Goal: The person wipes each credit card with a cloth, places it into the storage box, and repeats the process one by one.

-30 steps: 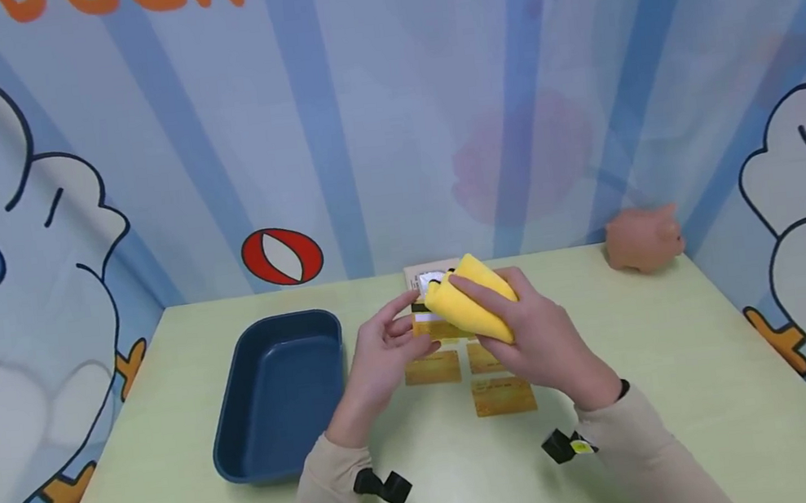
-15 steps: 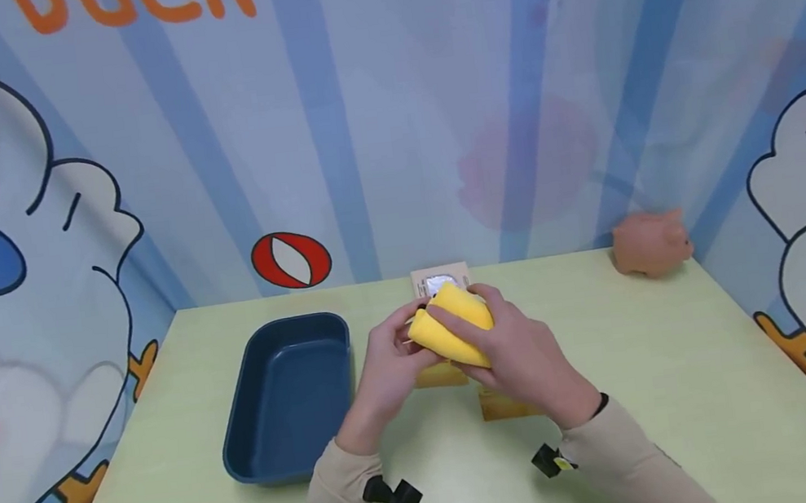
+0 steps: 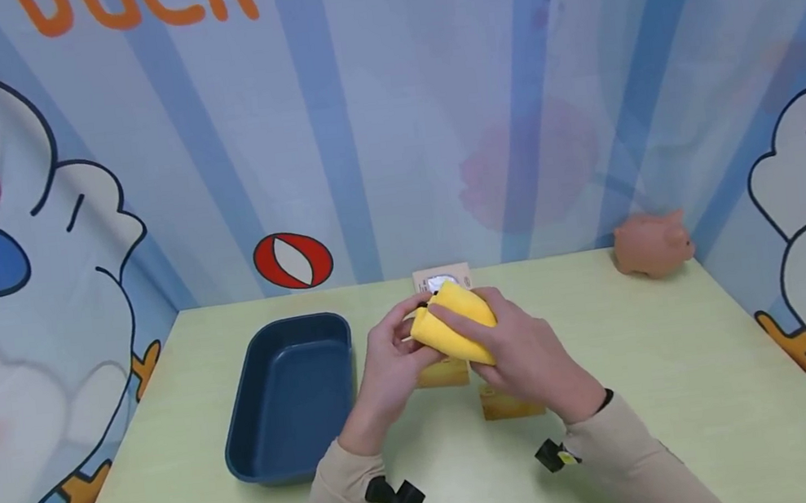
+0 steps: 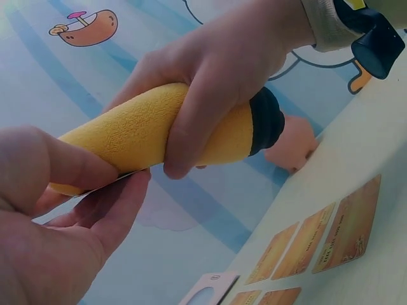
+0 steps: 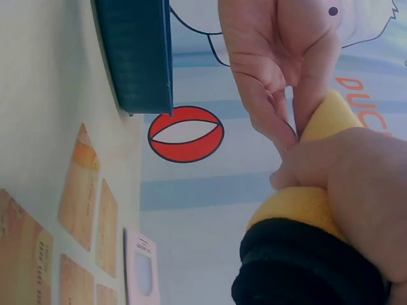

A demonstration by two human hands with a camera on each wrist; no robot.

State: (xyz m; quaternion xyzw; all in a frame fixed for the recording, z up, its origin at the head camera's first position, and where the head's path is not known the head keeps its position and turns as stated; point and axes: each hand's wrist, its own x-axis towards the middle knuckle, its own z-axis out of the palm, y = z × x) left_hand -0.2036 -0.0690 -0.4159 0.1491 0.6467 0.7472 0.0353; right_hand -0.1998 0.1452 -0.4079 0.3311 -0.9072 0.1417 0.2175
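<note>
1. Right hand (image 3: 527, 349) grips the yellow plush item (image 4: 130, 133) between the hands.
2. Left hand (image 3: 388, 359) pinches a thin piece (image 4: 102, 186) against it.
3. Apparently wiping or tucking; next calls for a steady pinch.

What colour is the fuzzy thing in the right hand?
The fuzzy thing is yellow with a dark end; the left wrist view shows it best.

Booth-like set, cartoon backdrop (image 3: 404, 120), table (image 3: 726, 381)
</note>
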